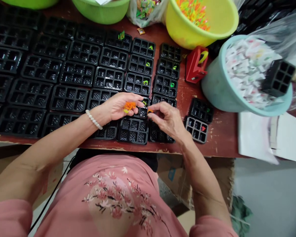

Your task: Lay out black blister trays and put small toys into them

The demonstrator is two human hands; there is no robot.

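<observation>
My left hand (124, 106), with a beaded bracelet (93, 119) at the wrist, is curled round several small orange and yellow plastic pieces (129, 106). Close beside it, my right hand (166, 118) pinches one small orange piece (150, 111) between thumb and fingertips. Both hands hover over black six-compartment trays (133, 131) laid in rows. Single green or yellow pieces lie in one compartment of several trays, such as a yellow-green piece (145, 82) just beyond my hands. The tray directly under my fingers is partly hidden.
Along the back stand a yellow basin (174, 24) of orange pieces and a green basin (101, 13). To the right are a red tape dispenser (196, 65), a blue bucket (219, 85) of white packets, and two small trays (196, 129). White sheets (256, 135) overhang the table's edge.
</observation>
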